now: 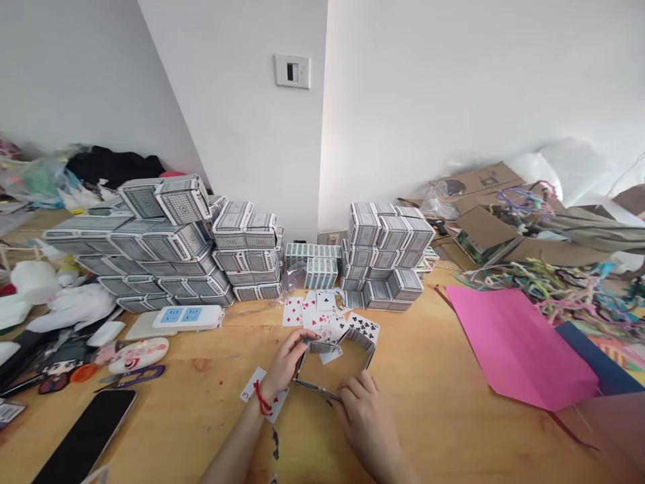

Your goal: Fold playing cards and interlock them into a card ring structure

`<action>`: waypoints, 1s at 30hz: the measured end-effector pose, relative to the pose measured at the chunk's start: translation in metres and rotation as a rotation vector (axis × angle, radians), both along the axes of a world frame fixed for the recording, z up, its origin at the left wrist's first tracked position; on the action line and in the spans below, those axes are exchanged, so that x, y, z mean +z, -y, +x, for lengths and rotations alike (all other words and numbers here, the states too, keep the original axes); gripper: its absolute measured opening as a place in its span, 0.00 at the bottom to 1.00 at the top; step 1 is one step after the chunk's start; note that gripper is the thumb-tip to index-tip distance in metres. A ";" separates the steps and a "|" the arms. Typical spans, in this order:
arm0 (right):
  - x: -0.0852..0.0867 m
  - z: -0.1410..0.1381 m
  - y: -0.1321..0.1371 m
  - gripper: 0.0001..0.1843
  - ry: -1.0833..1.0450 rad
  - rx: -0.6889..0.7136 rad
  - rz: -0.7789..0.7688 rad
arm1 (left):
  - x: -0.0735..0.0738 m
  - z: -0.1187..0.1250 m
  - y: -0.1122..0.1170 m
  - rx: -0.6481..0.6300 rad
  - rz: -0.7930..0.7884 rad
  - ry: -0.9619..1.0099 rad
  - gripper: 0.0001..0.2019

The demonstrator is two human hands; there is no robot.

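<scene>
A ring of folded playing cards (363, 340) stands on the wooden table between my hands, its grey patterned backs showing at the rear. My left hand (286, 363) pinches its left side, with a red cord around the wrist. At the front right corner, the fingers of my right hand (363, 411) close on the card edge. Loose playing cards (293, 312) lie face up just behind the ring. Other face-up cards (253, 384) lie under my left wrist. Farther back rise stacked card blocks at left (184, 243) and right (390, 232), with green-and-white bundles (321, 273) between them.
On the left are a white power strip (191, 317), a purple-handled cutting tool (134, 378) and a black phone (87, 437). Pink paper (519, 346), tangled yarn (539, 299) and an opened cardboard box (488, 235) occupy the right. A wall stands behind the stacks.
</scene>
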State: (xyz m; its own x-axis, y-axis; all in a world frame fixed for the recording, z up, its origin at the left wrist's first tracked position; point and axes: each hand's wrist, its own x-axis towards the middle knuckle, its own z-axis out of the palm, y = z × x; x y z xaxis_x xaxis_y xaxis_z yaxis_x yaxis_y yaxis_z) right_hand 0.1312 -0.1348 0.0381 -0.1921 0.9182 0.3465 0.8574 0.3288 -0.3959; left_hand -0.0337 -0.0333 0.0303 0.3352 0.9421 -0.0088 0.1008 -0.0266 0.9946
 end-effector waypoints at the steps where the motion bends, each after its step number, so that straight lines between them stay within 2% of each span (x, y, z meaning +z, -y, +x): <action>1: 0.000 0.003 0.000 0.07 -0.008 0.004 0.000 | 0.000 0.001 0.000 -0.015 0.001 -0.004 0.12; 4: 0.002 0.010 0.002 0.07 -0.022 0.021 0.013 | 0.001 0.002 0.002 -0.025 0.035 -0.070 0.13; 9: 0.004 0.012 0.009 0.06 -0.028 -0.008 0.023 | -0.004 0.006 0.004 0.044 0.130 -0.198 0.14; 13: 0.003 0.012 0.011 0.05 -0.039 -0.026 0.044 | -0.007 0.008 0.005 0.073 0.143 -0.237 0.16; 19: 0.002 0.012 0.011 0.07 -0.048 -0.049 0.047 | -0.009 0.010 0.004 0.142 0.094 -0.228 0.19; 24: 0.001 0.006 0.011 0.10 -0.027 -0.077 0.039 | -0.011 0.010 0.002 0.236 0.118 -0.210 0.17; 30: 0.003 -0.002 0.011 0.10 -0.040 -0.066 0.029 | -0.013 0.004 0.003 0.269 0.158 -0.150 0.20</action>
